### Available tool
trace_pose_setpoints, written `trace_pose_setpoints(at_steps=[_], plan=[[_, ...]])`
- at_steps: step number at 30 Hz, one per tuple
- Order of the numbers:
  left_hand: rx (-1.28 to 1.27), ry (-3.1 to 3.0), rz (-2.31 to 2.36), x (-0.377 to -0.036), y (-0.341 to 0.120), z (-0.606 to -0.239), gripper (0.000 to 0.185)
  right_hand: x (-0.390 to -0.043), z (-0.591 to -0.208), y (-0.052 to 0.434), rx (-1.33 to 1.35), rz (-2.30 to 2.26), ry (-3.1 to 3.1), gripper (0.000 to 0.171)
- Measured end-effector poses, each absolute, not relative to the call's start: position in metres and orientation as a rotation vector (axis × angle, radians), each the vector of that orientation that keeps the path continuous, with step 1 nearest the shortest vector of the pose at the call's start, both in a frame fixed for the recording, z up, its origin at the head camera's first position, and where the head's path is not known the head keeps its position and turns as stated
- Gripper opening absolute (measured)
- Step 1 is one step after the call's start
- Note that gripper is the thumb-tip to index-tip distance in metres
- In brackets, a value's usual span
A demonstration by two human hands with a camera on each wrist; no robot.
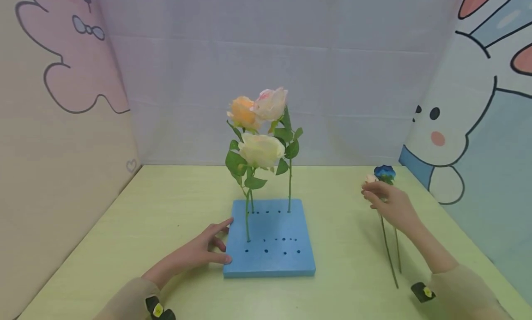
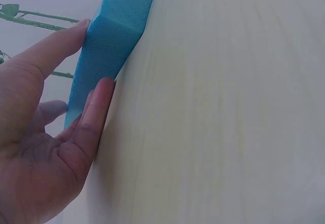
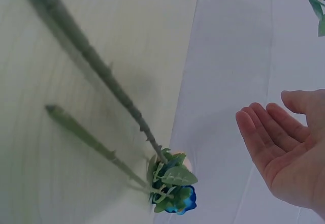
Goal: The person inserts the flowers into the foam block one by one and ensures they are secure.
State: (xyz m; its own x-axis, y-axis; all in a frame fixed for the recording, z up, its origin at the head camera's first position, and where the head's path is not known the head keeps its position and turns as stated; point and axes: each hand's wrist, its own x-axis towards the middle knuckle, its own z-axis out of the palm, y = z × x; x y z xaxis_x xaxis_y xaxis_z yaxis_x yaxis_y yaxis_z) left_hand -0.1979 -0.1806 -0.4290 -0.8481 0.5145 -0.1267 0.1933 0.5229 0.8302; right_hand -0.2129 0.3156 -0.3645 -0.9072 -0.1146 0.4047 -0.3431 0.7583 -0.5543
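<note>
A blue foam board point(image 1: 270, 265) with rows of small holes lies mid-table, and three roses stand upright in it: cream point(image 1: 261, 150), orange point(image 1: 241, 112) and pale pink point(image 1: 272, 104). My left hand point(image 1: 203, 247) rests against the board's left side, its thumb and fingers spread along the edge. Over at the right, my right hand point(image 1: 392, 205) hovers by a blue rose point(image 1: 384, 171) and a pale peach flower point(image 1: 369, 178), partly hiding them. In the right wrist view its fingers point(image 3: 271, 131) are extended, apart from the flowers, with nothing in them.
Two long stems point(image 1: 387, 250) run toward the near side of the table under the right forearm. A pale curtain point(image 1: 353, 80) closes off the back of the table point(image 1: 183, 190). Side panels carry a pink cartoon point(image 1: 83, 70) and a white rabbit point(image 1: 453, 117).
</note>
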Motion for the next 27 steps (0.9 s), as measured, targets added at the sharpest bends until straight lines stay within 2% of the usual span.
trace_pose_setpoints(at_steps=[9,14,27], plan=[[0.589,2.408,1.247,-0.198,-0.183,-0.431,0.095,-0.216,-0.372,0.337,0.271,0.840,-2.615,0.031],[0.576,2.421,1.227,-0.199,-0.183,-0.432,0.094,-0.217,-0.375,0.348,0.253,0.796,-2.665,0.040],[0.604,2.400,1.259,-0.193,-0.182,-0.424,0.090,-0.211,-0.393,0.365,0.188,0.870,-2.899,0.055]])
